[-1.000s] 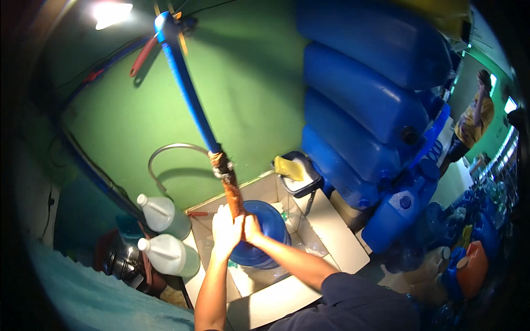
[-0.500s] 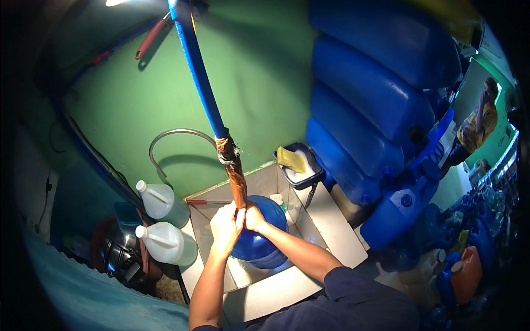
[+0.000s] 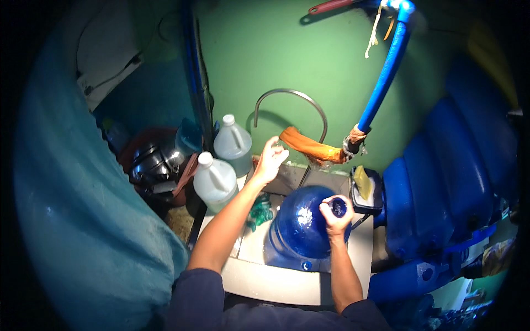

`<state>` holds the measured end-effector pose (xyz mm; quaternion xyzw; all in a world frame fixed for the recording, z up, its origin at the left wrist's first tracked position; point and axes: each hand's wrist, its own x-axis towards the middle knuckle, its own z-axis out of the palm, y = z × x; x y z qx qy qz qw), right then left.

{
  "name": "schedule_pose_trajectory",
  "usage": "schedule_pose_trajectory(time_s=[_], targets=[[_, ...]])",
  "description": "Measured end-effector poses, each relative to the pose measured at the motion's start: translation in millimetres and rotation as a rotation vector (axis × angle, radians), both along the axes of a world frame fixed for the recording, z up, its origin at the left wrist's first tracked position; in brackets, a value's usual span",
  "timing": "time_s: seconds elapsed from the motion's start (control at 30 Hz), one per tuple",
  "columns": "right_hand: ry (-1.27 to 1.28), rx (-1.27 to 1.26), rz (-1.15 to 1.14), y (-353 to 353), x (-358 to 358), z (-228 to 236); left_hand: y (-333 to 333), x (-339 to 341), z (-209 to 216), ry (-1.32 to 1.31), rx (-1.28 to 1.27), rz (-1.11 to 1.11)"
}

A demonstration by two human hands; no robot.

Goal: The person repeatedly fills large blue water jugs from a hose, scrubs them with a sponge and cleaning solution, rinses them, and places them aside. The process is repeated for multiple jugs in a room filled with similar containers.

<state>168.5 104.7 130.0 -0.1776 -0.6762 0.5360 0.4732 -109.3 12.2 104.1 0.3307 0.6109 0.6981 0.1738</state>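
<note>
My right hand (image 3: 334, 222) wraps around the neck of a large round blue water jug (image 3: 298, 226), its open mouth showing between thumb and fingers. The jug appears tilted inside a tiled basin (image 3: 276, 284). To the left, my left hand (image 3: 268, 165) is raised with thumb and fingers apart. Its fingertips are right by the free end of an orange-brown sleeve (image 3: 312, 148); whether they touch it I cannot tell. That sleeve sticks out sideways from the lower end of a blue hose (image 3: 386, 77), bound on with ragged wrapping.
Two whitish jugs (image 3: 215, 179) with handles stand left of the basin, near a crumpled green thing (image 3: 260, 211). A dark tub (image 3: 371, 205) with a yellow sponge (image 3: 361, 181) sits behind right. Blue containers (image 3: 441, 182) are stacked at right; a teal curtain (image 3: 94, 220) hangs left.
Both hands were together where the sleeve met the jug's mouth. The sleeve has come away and swung left beside my left hand; my right hand grips the neck. The view has turned left.
</note>
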Motion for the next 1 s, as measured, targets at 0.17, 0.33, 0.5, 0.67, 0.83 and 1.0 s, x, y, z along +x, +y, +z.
schedule_pose_trajectory(time_s=[0.17, 0.33, 0.5, 0.67, 0.83, 1.0], targets=[[0.293, 0.099, 0.084, 11.2, 124.8, 73.4, -125.5, 95.7, -83.4, -0.366, -0.391, 0.12], [0.543, -0.384, 0.14, 79.3, 189.5, 122.9, -144.9, 180.7, -53.8, -0.715, -0.132, -0.45], [0.449, -0.344, 0.036, 106.0, 191.1, 74.4, -162.0, 118.6, 16.7, -1.032, 0.033, -0.471], [0.537, -0.73, -0.284, 94.1, 217.3, 28.0, -193.2, 145.6, 36.8, -0.146, 0.039, -0.247], [0.36, -0.956, -0.045, 90.4, 170.6, -43.4, -203.2, 161.9, 84.5, -0.21, -0.018, -0.108], [-0.097, -1.039, 0.06, 27.2, 124.2, -144.0, -247.2, 176.0, 137.6, 0.597, -0.415, 0.05]])
